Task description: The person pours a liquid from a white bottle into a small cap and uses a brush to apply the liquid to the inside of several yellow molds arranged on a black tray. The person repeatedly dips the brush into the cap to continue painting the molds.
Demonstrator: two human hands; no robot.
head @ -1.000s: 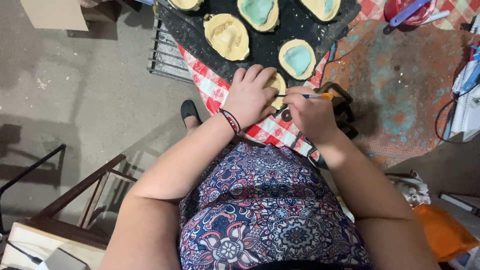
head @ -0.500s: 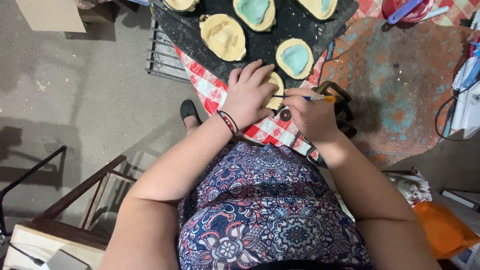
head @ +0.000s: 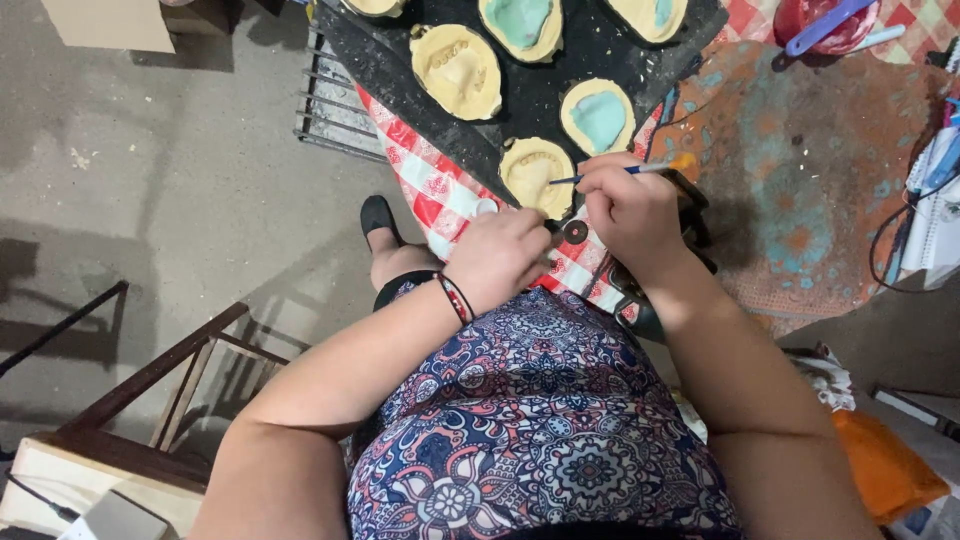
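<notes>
Paintbrush pinched in right hand over mould.

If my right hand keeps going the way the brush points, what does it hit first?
Probably the pale yellow oval mould on the black tray; the thin blue-handled brush in your right hand already points at it.

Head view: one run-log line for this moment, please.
right hand: holds thin brush, tip at nearest yellow mould | left hand: rests on checked cloth | dark tray
</notes>
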